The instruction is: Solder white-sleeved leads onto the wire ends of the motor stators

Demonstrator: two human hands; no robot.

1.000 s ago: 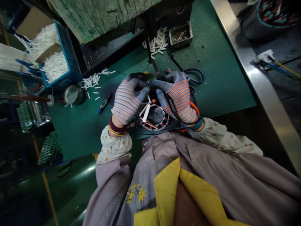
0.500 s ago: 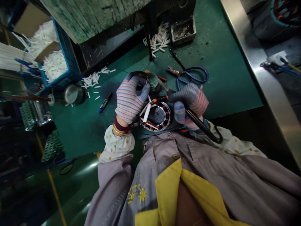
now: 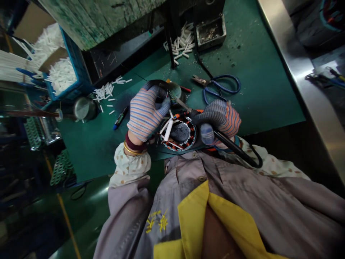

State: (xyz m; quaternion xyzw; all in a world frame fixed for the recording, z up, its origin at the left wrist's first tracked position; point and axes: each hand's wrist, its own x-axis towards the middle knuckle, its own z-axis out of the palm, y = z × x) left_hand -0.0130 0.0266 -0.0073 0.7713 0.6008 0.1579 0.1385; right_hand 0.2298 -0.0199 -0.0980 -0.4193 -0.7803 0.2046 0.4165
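Observation:
My left hand (image 3: 147, 111), in a striped knit glove with dark fingertips, is closed in a pinch on a thin wire (image 3: 167, 94). Beside those fingertips stands a small round tin (image 3: 175, 90). My right hand (image 3: 219, 120), gloved alike, is wrapped around a soldering iron (image 3: 185, 106); its metal tip points up-left, close to the tin and the pinched wire. Whether the tip touches the wire I cannot tell. Below both hands, near the table's front edge, lies a ring-shaped motor stator (image 3: 192, 135) with orange-and-black windings, and white sleeves (image 3: 168, 130) rest across it.
Blue-handled cutters (image 3: 225, 84) lie beyond my right hand. A marker pen (image 3: 120, 118) and scattered white tubes (image 3: 104, 91) are at left, near a blue bin (image 3: 77, 81) of tubes. A metal tray (image 3: 211, 30) stands at the back; a steel rail (image 3: 293, 61) runs along the right.
The soldering iron's tip shows more plainly beside the tin now, and its cable has swung right. My left hand has shifted slightly left, still pinching.

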